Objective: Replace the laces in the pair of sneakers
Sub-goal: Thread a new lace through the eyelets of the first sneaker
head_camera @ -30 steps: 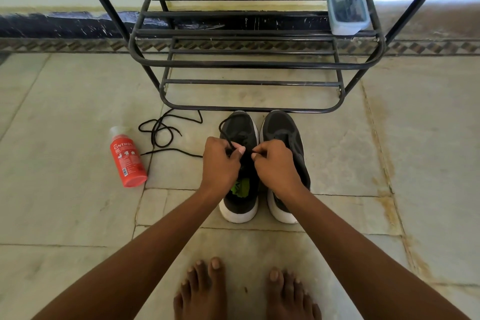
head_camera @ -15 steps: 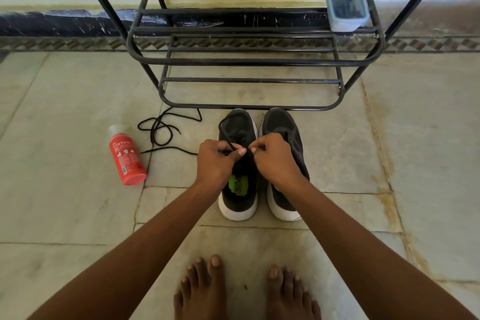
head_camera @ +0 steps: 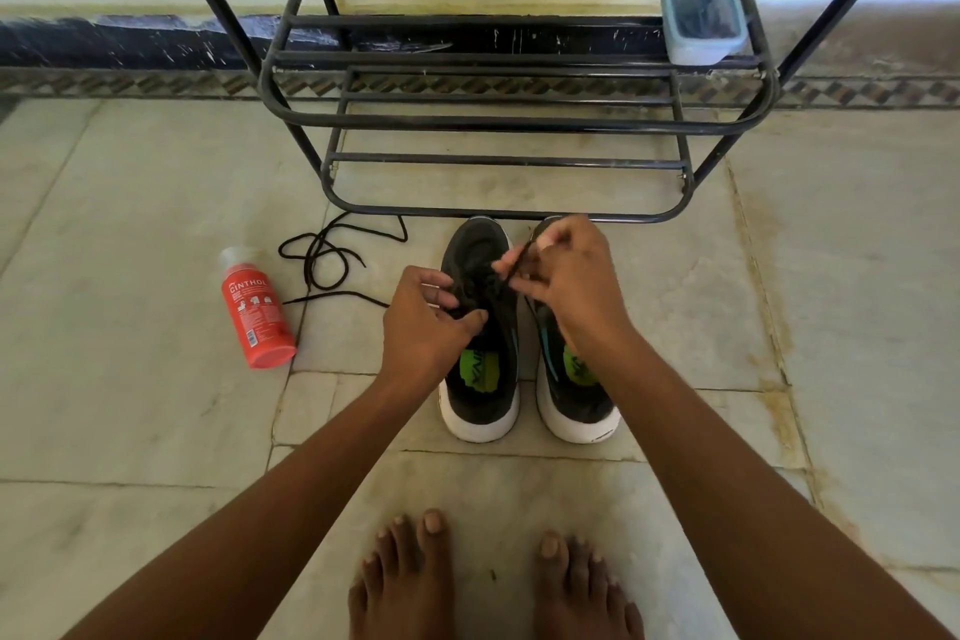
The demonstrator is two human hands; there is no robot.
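Pinching a black lace [head_camera: 521,259] between thumb and fingers, the right hand [head_camera: 571,286] is raised over the toe end of the right sneaker [head_camera: 576,395]. The lace runs down into the left sneaker [head_camera: 480,379]. The left hand [head_camera: 423,327] rests on that shoe's throat, fingers curled, thumb and forefinger pressed at the eyelets. Both sneakers stand side by side on the floor [head_camera: 130,405]. A loose lace [head_camera: 332,265] lies at ten o'clock from them, beside a red bottle [head_camera: 257,314].

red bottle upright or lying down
Lying down: the red bottle rests on its side on the floor, cap pointing away toward the rack.
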